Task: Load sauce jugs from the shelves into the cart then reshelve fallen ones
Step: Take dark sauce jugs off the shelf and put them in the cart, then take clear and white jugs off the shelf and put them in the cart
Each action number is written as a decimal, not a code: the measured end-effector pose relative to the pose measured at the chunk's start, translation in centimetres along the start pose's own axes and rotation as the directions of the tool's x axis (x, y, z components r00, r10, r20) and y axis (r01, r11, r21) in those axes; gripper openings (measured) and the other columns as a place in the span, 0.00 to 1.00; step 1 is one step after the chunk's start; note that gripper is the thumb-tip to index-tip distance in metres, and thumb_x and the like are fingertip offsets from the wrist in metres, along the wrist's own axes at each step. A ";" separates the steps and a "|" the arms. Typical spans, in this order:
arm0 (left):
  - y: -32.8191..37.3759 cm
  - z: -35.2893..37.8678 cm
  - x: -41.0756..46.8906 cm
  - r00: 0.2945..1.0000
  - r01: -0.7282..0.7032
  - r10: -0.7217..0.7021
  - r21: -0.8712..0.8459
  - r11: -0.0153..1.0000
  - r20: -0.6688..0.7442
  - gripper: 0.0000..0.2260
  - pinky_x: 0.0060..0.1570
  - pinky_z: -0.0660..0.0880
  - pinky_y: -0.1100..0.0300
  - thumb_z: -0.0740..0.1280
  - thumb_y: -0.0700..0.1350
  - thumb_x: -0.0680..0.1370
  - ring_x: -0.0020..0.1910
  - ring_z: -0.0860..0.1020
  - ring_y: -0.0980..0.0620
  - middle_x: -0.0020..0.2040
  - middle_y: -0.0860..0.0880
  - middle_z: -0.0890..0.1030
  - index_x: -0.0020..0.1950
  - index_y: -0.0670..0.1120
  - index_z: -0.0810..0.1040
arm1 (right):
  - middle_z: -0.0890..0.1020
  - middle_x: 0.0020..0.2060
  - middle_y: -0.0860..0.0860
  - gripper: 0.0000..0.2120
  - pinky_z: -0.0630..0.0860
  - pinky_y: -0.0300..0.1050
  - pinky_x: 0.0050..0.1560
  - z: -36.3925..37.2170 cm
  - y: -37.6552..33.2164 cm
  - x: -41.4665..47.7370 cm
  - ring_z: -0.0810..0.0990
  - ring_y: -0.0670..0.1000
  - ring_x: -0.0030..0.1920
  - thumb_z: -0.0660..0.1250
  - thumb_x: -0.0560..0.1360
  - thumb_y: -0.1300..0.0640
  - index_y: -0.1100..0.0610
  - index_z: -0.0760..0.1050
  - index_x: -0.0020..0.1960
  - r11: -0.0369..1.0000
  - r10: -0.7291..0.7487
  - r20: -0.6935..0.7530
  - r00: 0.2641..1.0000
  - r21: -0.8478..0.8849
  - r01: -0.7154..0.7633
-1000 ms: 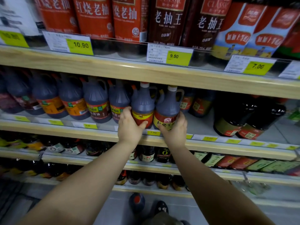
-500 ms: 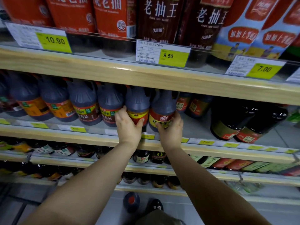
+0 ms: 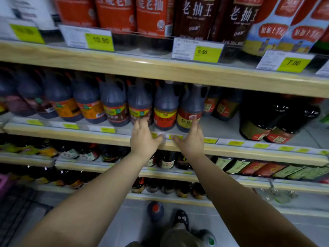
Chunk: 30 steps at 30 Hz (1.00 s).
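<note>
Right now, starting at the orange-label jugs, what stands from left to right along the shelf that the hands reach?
Two orange-label jugs → two jugs with yellow-and-dark-red labels → jug with a red band on yellow → red-label jug touched by the right hand → large black bottles.

The middle shelf (image 3: 74, 133) in front of me carries a row of dark sauce jugs (image 3: 114, 102), upright and side by side. The upper shelf (image 3: 142, 67) carries tall red-labelled bottles (image 3: 115, 13). A single jug (image 3: 155, 210) is on the floor (image 3: 267, 229) below me.
</note>
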<state>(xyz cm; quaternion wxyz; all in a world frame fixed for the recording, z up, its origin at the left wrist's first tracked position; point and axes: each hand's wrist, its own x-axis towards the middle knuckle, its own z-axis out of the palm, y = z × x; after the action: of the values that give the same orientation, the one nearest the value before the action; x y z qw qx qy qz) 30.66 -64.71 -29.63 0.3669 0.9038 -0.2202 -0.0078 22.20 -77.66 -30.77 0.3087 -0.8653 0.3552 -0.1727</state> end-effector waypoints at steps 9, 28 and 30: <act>-8.3 -7.5 -8.2 0.930 0.242 -0.316 0.334 0.911 0.186 0.40 0.69 0.62 0.48 0.69 0.58 0.72 0.75 0.57 0.43 0.78 0.45 0.51 0.77 0.49 0.53 | 0.53 0.77 0.52 0.45 0.59 0.54 0.73 3.7 -5.9 -7.3 0.52 0.56 0.77 0.71 0.71 0.42 0.48 0.48 0.78 0.959 -0.209 0.488 0.847 -0.066 0.275; -19.2 -23.8 -37.1 0.525 0.829 -0.838 0.315 0.462 -0.153 0.37 0.72 0.55 0.40 0.68 0.59 0.72 0.76 0.54 0.43 0.79 0.47 0.48 0.76 0.50 0.55 | 0.50 0.78 0.48 0.39 0.52 0.52 0.75 14.3 -19.6 -30.4 0.48 0.54 0.77 0.71 0.70 0.42 0.44 0.56 0.76 0.549 -0.464 0.876 0.133 0.166 0.819; -20.5 -25.3 -39.2 0.495 0.851 -0.852 0.294 0.435 -0.170 0.39 0.72 0.54 0.39 0.69 0.59 0.72 0.76 0.54 0.44 0.79 0.47 0.48 0.77 0.50 0.54 | 0.49 0.78 0.48 0.39 0.51 0.51 0.75 15.2 -21.4 -33.2 0.47 0.53 0.77 0.70 0.71 0.43 0.44 0.55 0.76 0.513 -0.481 0.872 0.094 0.193 0.836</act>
<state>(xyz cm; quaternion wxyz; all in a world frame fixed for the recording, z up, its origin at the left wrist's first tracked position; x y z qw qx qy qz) 7.80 -19.16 -30.57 0.1506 0.9396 0.2656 -0.1547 18.13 -35.54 -30.80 0.1604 -0.9244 -0.2632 0.2245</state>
